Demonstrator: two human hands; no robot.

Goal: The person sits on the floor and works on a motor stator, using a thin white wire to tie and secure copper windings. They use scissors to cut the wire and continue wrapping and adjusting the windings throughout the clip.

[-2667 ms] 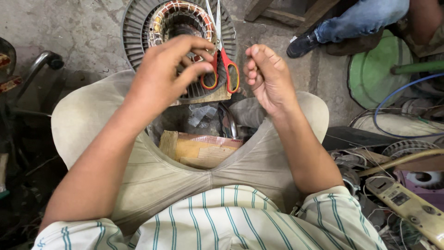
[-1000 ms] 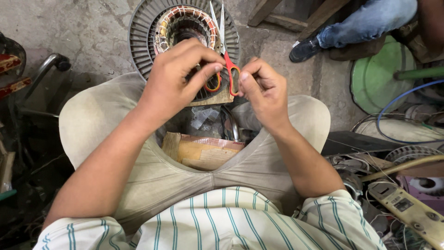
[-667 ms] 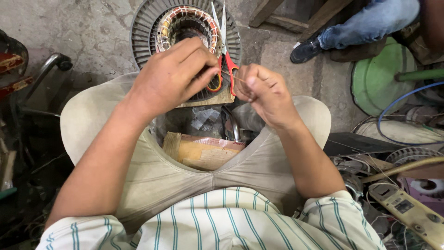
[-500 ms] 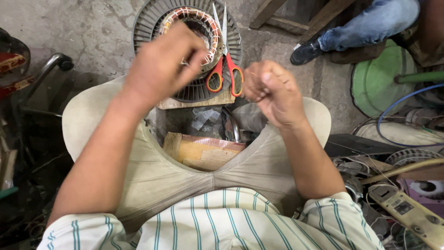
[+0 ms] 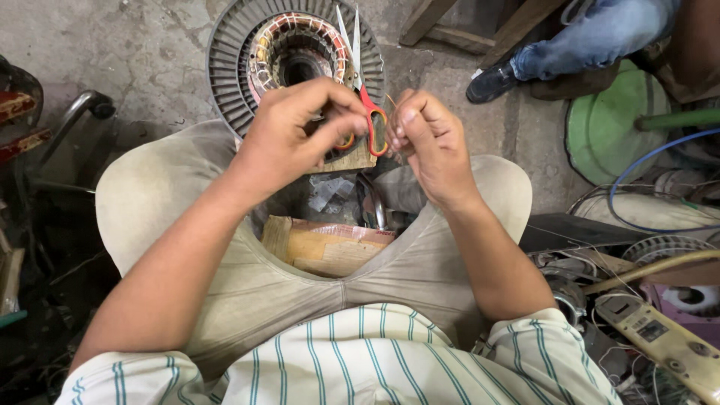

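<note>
Since half a second ago: I see both hands have come back together over the knees; they were drawn apart then, each closed in a loose fist.
Left hand: my left hand (image 5: 300, 131) is curled, fingertips pinched toward the thumb, just beside the red-handled steel scissors (image 5: 365, 97); whether it grips anything I cannot tell.
Right hand: my right hand (image 5: 429, 142) is closed, fingertips pinching a thin copper-coloured wire strand (image 5: 391, 100) that barely shows.
Scissors: lying untouched on the round finned metal motor stator with copper windings (image 5: 292, 52), blades pointing away, as in the earlier frame.
Stator: on the concrete floor (image 5: 135, 45) between the knees, unmoved.
Judgement: the fine strand work is again between the fingertips, close to the scissors.
Nearby: another person's blue-jeaned leg and black shoe (image 5: 495, 82).
</note>
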